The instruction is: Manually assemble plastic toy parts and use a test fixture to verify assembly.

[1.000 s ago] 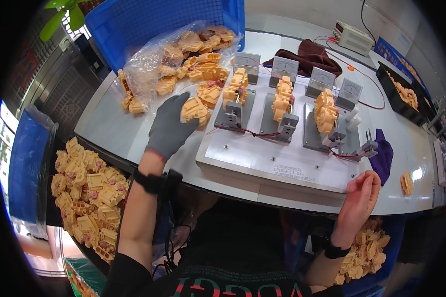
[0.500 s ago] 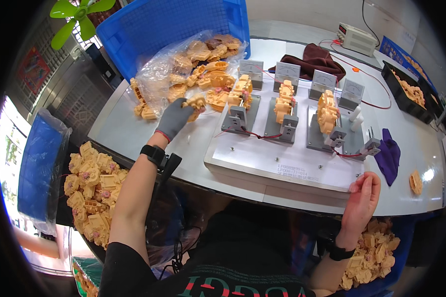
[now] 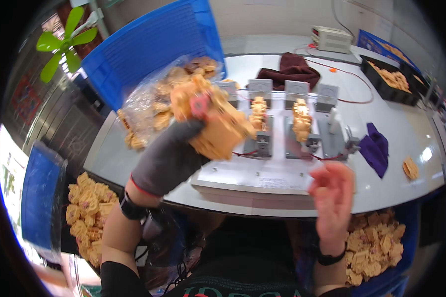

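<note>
My left hand [image 3: 168, 156], in a grey glove, is closed around a tan plastic housing [image 3: 218, 121] with a pink round piece, lifted close to the camera. Motion blurs the hand and the housing a little. Behind it stands a white test board [image 3: 233, 173] with grey clamp stands. Two tan housings, one in the middle [image 3: 258, 114] and one to its right [image 3: 302, 120], sit upright on these stands; the held housing hides the board's left part. My bare right hand [image 3: 333, 198] is over the board's front right corner, fingers loosely bent and apart, holding nothing.
A tilted blue crate [image 3: 153, 49] and a clear plastic bag [image 3: 139, 101] of tan parts stand far left. Analog meters [image 3: 297, 89] line the board's back. A brown cloth [image 3: 292, 72], purple cloth [image 3: 374, 151] and black tray [image 3: 381, 91] lie right. Heaped tan parts [image 3: 374, 250] fill a bin below.
My left hand has brought the housing from beside the bag up toward me and to the right. My right hand has risen leftward off the board's corner edge. The view has shifted.
</note>
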Available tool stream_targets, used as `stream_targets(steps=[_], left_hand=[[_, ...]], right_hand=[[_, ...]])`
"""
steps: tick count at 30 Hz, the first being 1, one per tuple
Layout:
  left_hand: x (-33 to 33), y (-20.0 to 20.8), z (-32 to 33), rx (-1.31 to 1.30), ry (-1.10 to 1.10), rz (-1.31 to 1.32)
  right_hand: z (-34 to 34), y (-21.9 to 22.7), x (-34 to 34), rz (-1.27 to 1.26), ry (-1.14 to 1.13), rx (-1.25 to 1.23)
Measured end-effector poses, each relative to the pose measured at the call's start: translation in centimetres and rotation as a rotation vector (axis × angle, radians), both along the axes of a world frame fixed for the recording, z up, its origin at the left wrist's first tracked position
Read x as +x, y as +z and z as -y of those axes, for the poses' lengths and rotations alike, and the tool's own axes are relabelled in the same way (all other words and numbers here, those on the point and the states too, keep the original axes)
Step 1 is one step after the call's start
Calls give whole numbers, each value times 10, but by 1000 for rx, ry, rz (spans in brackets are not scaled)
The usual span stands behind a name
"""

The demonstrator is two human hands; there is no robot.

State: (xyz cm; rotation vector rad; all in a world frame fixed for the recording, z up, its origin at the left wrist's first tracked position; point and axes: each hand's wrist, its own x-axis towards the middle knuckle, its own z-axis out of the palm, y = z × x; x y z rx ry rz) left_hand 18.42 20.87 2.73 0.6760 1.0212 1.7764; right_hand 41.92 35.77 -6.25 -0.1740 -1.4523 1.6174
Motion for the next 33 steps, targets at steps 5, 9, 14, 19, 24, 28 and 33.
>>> stream_targets(steps=[5,9,14,19,24,28,33], left_hand=[[65,-22,-42,-99,-263,62],[75,-16,-58,-105,-329,-121],[66,1,-69,-63,-348,-166],[51,12,-79,-146,-477,-396],[18,20,-99,344,-125,-1501],[-4,39,-130,-227,-452,-118],[-7,43,-166,-307,-406,-69]], right_hand=[[6,8,-17,-15,31,139],[-4,2,0,-13,33,-10],[-21,10,21,69,178,-167],[-34,18,22,48,279,-228],[-76,-2,20,102,-569,122],[-96,-29,11,250,-579,328],[-96,-34,4,244,-824,364]])
